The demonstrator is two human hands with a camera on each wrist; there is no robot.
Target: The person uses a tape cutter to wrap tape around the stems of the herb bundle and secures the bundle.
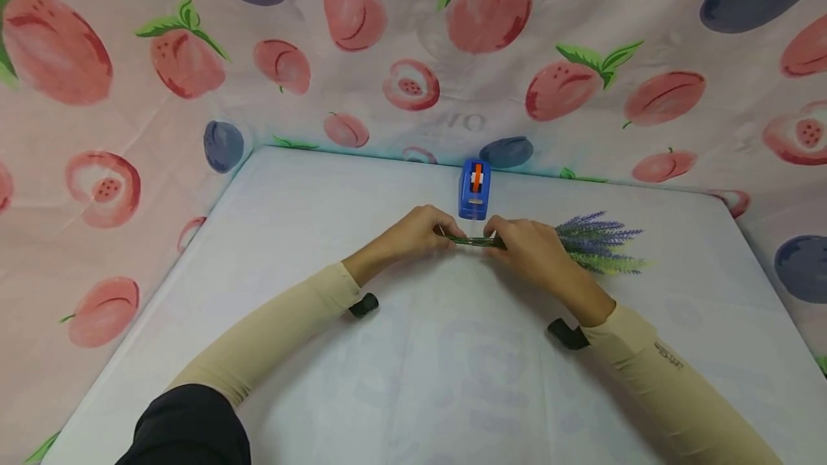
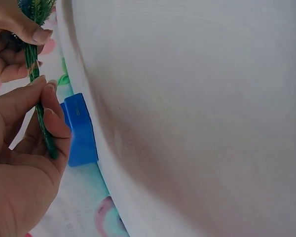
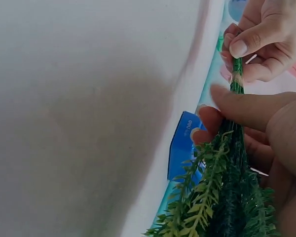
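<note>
A bunch of artificial lavender (image 1: pixel 599 241), purple and green, lies sideways with its heads to the right. My left hand (image 1: pixel 426 228) pinches the lower stems between thumb and fingers, as the left wrist view shows up close. Nearer the heads, my right hand (image 1: pixel 531 248) holds the stems, thumb on one side and fingers on the other. Between both hands a tan, shiny band (image 3: pixel 237 78) crosses the green stems (image 1: pixel 477 241). Just beyond them stands a blue tape dispenser (image 1: pixel 474 208) with an orange hub; a pale strip seems to reach from it toward the stems.
A white-covered table (image 1: pixel 413 364) spreads under both arms. Behind it hangs a fruit-printed cloth (image 1: pixel 271 120), which also runs along the left and right sides. Dark wrist-worn pieces show below the left sleeve (image 1: pixel 297 307) and the right sleeve (image 1: pixel 685 386).
</note>
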